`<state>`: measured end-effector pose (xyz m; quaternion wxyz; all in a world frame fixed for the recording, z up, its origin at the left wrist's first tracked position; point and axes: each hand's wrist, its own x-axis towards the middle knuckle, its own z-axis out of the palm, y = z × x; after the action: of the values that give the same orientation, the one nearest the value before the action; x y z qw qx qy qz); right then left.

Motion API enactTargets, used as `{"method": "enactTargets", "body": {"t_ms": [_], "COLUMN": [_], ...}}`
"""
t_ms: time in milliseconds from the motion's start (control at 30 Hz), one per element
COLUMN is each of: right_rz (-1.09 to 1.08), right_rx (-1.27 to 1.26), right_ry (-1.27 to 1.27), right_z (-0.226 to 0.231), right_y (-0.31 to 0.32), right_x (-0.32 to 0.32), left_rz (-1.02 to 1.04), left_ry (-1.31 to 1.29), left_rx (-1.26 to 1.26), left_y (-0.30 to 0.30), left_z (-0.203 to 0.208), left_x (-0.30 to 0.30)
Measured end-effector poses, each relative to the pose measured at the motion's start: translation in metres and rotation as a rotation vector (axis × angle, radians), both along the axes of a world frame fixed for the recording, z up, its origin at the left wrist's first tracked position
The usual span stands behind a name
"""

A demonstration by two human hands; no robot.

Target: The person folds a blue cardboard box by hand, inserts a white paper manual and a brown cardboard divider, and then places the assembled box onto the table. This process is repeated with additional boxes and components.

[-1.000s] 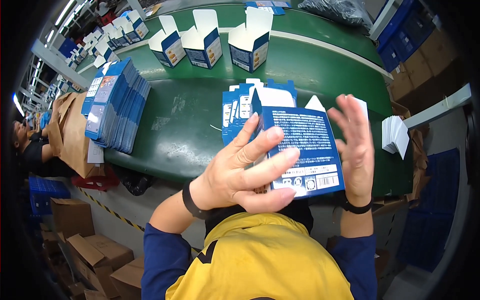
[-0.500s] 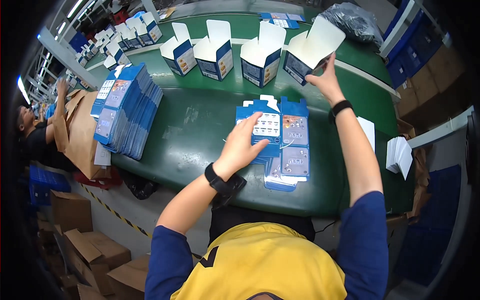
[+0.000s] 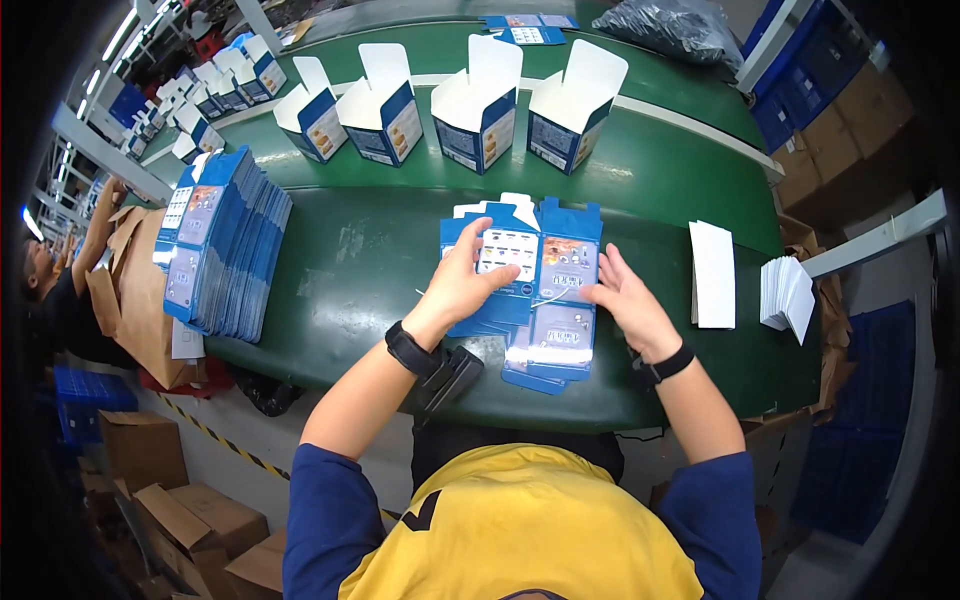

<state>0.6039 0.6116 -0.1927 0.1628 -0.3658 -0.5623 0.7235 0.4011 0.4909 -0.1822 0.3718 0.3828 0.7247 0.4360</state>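
Flat blue printed cartons [image 3: 562,335] lie in a small pile on the green work surface in front of me. My left hand [image 3: 455,285] rests on the pile's left part, fingers stretched and thumb apart. At its right edge is my right hand [image 3: 632,305], its fingers spread and the thumb over the carton; whether it touches cannot be made out. A thin white strip [image 3: 553,297] crosses the pile between my hands. Beyond them an open box [image 3: 565,125], blue outside and white inside with its lid flap up, stands at the right end of a row.
A tall stack of flat cartons [image 3: 235,245] stands at the left. Folded white card [image 3: 712,275] and a white card bundle [image 3: 785,295] lie at the right. Open boxes [image 3: 235,85] line the far left belt. A co-worker's arm [image 3: 100,220] shows beside a brown paper sack [image 3: 140,300].
My right hand has let go of the rightmost open box and come back to the flat cartons. That box now stands level in the row. My left hand stays on the pile.
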Motion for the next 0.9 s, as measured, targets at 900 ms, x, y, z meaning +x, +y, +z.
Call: {"method": "enactTargets", "body": {"t_ms": [900], "right_rz": [-0.192], "right_rx": [0.452], "right_ry": [0.533], "right_z": [0.079], "right_y": [-0.128], "right_x": [0.020], "left_rz": [-0.274], "left_ry": [-0.746], "left_rx": [0.578], "left_y": [-0.079], "left_z": [0.058], "left_x": [0.067]}}
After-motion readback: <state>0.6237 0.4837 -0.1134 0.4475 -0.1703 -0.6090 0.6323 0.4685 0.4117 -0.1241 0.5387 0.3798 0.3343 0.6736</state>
